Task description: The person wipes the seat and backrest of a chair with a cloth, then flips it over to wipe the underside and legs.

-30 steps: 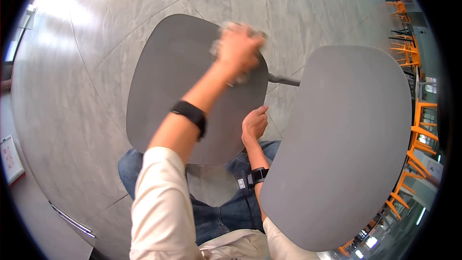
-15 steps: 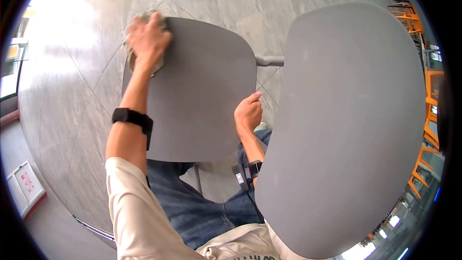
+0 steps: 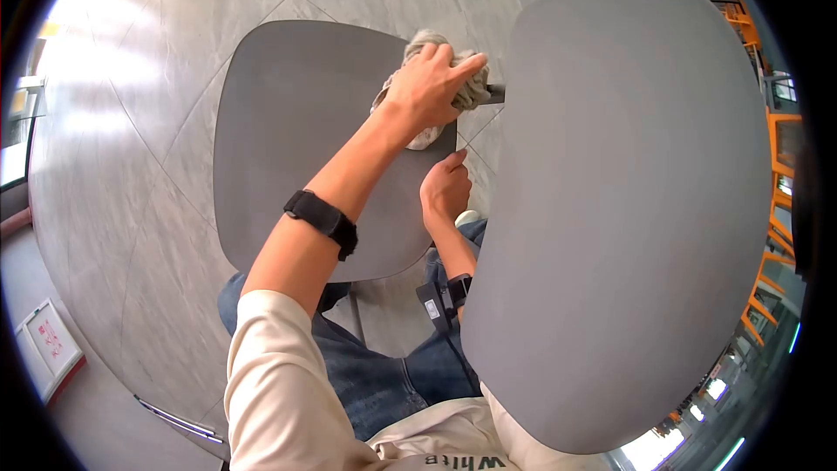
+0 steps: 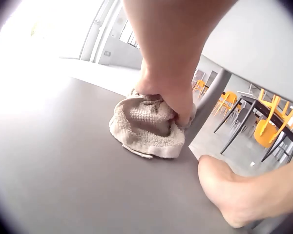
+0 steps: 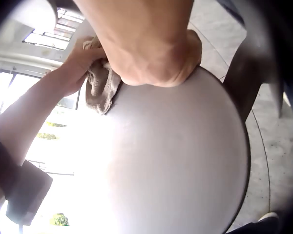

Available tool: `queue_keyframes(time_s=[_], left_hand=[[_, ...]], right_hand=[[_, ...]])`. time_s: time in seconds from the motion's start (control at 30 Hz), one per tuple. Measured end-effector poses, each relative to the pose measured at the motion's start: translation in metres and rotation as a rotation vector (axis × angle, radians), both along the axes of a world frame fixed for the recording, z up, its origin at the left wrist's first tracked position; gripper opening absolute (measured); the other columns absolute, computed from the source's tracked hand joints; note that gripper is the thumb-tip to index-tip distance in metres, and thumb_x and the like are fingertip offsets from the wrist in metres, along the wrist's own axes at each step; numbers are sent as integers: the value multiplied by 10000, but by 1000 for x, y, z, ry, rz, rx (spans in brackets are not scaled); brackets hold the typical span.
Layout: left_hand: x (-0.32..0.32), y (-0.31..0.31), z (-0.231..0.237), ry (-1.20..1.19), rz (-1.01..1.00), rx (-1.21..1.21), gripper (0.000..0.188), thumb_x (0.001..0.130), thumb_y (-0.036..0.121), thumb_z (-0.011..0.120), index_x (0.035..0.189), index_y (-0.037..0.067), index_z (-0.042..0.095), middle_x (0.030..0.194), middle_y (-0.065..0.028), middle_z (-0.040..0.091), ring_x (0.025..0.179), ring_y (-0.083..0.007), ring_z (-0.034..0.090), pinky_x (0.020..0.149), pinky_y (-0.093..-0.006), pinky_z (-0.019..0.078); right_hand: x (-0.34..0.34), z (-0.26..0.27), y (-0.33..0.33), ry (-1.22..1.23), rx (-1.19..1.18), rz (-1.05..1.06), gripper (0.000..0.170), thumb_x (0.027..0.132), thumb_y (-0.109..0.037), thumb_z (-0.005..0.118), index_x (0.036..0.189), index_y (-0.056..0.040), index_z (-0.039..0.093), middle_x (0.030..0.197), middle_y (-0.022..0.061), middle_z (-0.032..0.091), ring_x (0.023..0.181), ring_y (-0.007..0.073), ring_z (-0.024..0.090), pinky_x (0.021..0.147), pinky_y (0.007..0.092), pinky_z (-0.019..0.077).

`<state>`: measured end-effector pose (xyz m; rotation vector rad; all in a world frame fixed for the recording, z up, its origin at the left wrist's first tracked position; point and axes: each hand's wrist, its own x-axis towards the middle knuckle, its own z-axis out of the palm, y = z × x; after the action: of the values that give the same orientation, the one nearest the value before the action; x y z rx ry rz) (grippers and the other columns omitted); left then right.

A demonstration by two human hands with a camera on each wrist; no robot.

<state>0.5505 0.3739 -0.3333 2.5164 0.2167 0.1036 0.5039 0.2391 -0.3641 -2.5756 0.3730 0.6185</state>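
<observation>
Beige cloth (image 4: 147, 118), textured like terry, bunched under the left hand (image 3: 429, 89) and gripped by bent, partly spread fingers. Pressed down at the far right corner of the grey seat (image 3: 305, 113), covering the rim there. Just nearer the body along the seat's right edge, the right hand (image 3: 446, 188), closed over the rim with fingers curled, fingertips hidden underneath. Over the near half of the seat, a black strap (image 3: 323, 220) around the left forearm. Just past the seat's near right corner, a black wrist device (image 3: 433, 305) on the right arm. At the near side of the seat, blue jeans (image 3: 370, 384) and, nearer still, a cream sleeve (image 3: 283, 358). From the seat's far right corner, a short grey bar (image 3: 496, 94) leading toward a larger rounded panel (image 3: 619, 218) on the seat's right. Beyond the seat's far and left edges, pale tiled floor (image 3: 148, 157). Well to the left of the seat, a framed board (image 3: 51, 342). Well to the seat's right, past the panel, orange chairs (image 3: 758, 301).
</observation>
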Motion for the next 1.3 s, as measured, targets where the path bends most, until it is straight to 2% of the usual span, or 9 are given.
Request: queue_keyframes(time_s=[0.1,0.2,0.3,0.37,0.47,0.57,0.7,1.03,1.3], left_hand=[[-17,-4,-4,-194,141,405,687,673,358,820,1306,332,552,1282,-173,484,1320,-442,348,1047,-575,351],[-10,-9,-7,11,182,315,674,685,465,804,1305,388,549,1351,-174,452,1402,-439,233,1105,-646,203],[-8,-20,-19,-145,252,277,570,674,499,809,1192,323,647,1259,-137,491,1311,-390,330,1029,-597,274],[-8,-29,-24,-305,326,281,447,658,454,817,1045,263,701,1162,-112,508,1200,-360,394,928,-530,339],[-12,-38,-25,-193,361,244,430,629,420,821,994,242,681,1134,-115,506,1161,-360,414,891,-498,361],[-57,-60,-23,-159,157,198,409,587,405,815,918,232,649,1103,-116,512,1115,-350,437,846,-473,372],[-116,-73,-20,-263,-32,142,460,540,421,817,914,235,625,1095,-114,498,1092,-351,448,852,-472,367],[-34,-36,-22,-235,302,264,386,672,360,778,1011,268,618,1051,-116,489,1068,-340,438,823,-465,368],[-160,-80,2,-45,81,87,470,590,313,819,1041,289,690,1111,-95,512,1133,-307,450,866,-424,388]], right_hand=[[1,18,-1,87,118,-54,678,1022,-483,214,1159,-5,674,1126,292,656,1054,500,601,952,534,461],[-1,-4,-6,-80,173,-62,650,1016,-490,226,1168,-46,676,1140,273,658,1079,491,591,946,533,452],[0,-36,-21,-169,265,-108,606,1010,-455,255,1113,-31,676,1100,246,675,1012,449,622,917,489,474],[-1,-64,-38,-222,638,-366,564,1009,-419,291,1072,-11,675,1056,214,684,963,390,646,882,448,496],[-19,-63,-75,-176,886,-690,539,1005,-417,305,1086,-16,657,1069,201,671,962,368,638,880,435,495],[-33,-50,-103,-63,929,-825,516,1002,-414,319,1099,-21,639,1081,189,658,961,345,630,878,422,495],[-19,-43,-80,42,996,-827,488,997,-411,338,1117,-28,615,1098,172,640,961,315,619,875,404,494],[2,-26,-46,82,1022,-768,434,985,-402,385,1162,-45,555,1140,131,596,958,239,592,868,360,493],[19,-1,-33,-66,1086,-833,411,995,-381,414,1255,-73,492,1132,85,590,994,222,595,858,346,466]])
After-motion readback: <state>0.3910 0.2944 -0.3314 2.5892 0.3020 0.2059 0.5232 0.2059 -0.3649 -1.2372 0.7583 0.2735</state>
